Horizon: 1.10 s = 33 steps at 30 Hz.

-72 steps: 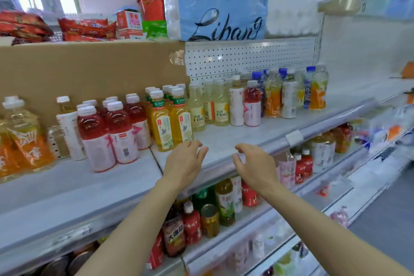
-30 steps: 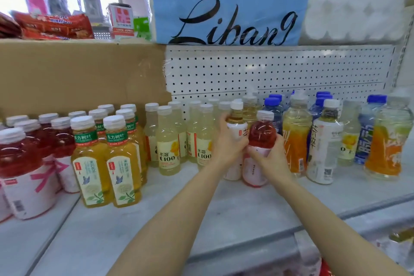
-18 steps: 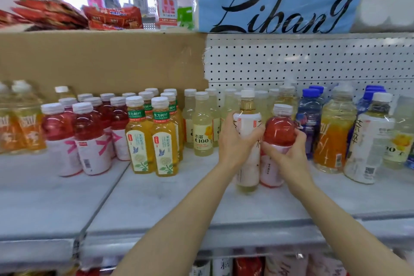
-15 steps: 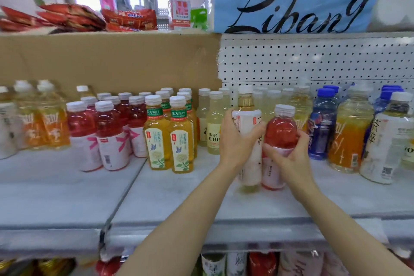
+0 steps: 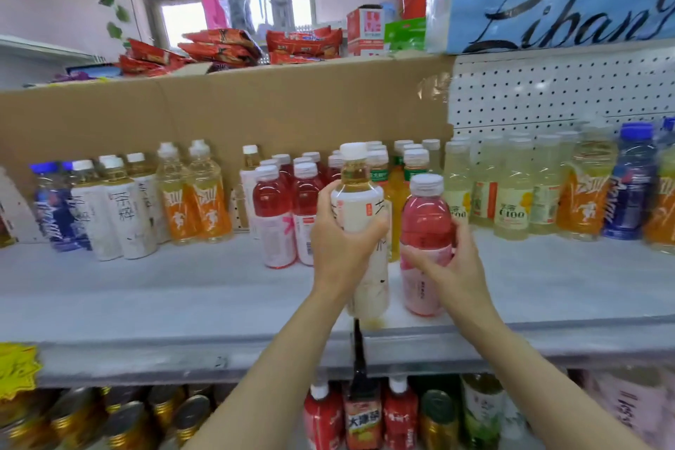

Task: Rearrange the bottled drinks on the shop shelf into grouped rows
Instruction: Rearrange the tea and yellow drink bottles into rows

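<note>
My left hand point(image 5: 341, 243) grips a tall white-label tea bottle point(image 5: 359, 208) with a white cap, held over the front of the shelf point(image 5: 182, 289). My right hand point(image 5: 453, 267) grips a red drink bottle point(image 5: 423, 226) with a pink label, just to the right of the tea bottle. Behind them stand several red bottles point(image 5: 272, 215) of the same kind, then yellow-green-label bottles point(image 5: 396, 201). Further left stand white-label tea bottles point(image 5: 122, 212), orange-label bottles point(image 5: 199, 199) and a blue bottle point(image 5: 51, 208).
Pale C100 bottles point(image 5: 511, 194), an orange-label bottle point(image 5: 584, 201) and a blue bottle point(image 5: 628, 190) line the right. A cardboard sheet point(image 5: 219, 110) and pegboard point(image 5: 548, 88) back the shelf. Cans and red bottles point(image 5: 361, 416) fill the shelf below.
Both hands have carried their bottles to the left along the shelf, from in front of the pale bottles to in front of the red and yellow rows. The view has swung left too.
</note>
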Motion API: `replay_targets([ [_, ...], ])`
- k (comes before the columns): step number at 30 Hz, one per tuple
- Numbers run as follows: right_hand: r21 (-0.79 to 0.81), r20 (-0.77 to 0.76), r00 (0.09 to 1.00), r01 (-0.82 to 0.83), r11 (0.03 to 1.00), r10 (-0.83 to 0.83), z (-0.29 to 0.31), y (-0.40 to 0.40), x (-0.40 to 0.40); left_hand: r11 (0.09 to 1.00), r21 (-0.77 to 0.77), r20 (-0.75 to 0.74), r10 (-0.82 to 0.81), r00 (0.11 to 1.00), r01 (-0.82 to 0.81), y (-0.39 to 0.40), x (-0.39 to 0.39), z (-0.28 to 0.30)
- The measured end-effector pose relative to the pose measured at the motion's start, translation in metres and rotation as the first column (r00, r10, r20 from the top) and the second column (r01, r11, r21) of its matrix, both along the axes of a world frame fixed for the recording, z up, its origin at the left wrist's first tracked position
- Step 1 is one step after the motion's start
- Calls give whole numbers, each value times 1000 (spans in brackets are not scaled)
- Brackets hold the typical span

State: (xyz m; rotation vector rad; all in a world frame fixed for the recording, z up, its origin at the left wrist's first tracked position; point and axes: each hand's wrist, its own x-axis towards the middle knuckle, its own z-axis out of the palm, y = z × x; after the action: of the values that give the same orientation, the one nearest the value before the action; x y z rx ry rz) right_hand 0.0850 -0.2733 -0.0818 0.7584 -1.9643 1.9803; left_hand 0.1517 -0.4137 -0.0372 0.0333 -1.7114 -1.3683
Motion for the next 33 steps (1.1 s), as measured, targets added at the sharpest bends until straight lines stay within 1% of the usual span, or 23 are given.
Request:
replay_targets([
  [4,37,-13,999,-31,999,32,9,-49,20,999,-8,17,45,999,-45,-45,27,-2],
  [10,166,-96,994,70,984,-55,16,-107,19,994,-18,47,108,993,-108,-97,37,-2],
  [13,192,-114,989,114,975,-93,14,-124,8,992,11,52,121,991,-122,-114,33,-5],
  [16,210,-130,976,200,957,-175,13,-136,-1,993,12,54,119,991,-120,-122,25,-10],
  [18,246,-190,945,308,919,-265,9,-141,-6,993,-1,62,120,991,-120,-124,19,-14],
  [21,300,-235,925,362,883,-300,10,-142,-7,994,-5,78,113,991,-113,-128,12,-18],
  [22,323,-275,910,392,861,-311,12,-140,-6,994,-15,92,105,990,-104,-130,11,-19],
  [23,349,-349,878,447,824,-328,14,-138,-3,995,-29,106,93,990,-90,-133,11,-19],
  [25,344,-557,756,587,733,-344,25,-134,0,997,-61,146,59,988,-51,-139,13,-22],
  [26,342,-627,709,622,704,-322,35,-131,1,997,-76,170,42,985,-29,-142,14,-22],
  [27,375,-649,708,616,693,-278,46,-129,1,996,-93,191,29,981,-11,-145,16,-23],
  [28,430,-627,746,573,698,-226,58,-128,-1,994,-110,208,18,978,5,-148,18,-23],
  [30,545,-533,836,458,702,-132,81,-128,-8,990,-133,230,-7,973,39,-153,21,-20],
  [33,654,-402,912,345,674,-77,105,-131,-14,983,-147,265,-66,962,108,-158,24,-15],
])
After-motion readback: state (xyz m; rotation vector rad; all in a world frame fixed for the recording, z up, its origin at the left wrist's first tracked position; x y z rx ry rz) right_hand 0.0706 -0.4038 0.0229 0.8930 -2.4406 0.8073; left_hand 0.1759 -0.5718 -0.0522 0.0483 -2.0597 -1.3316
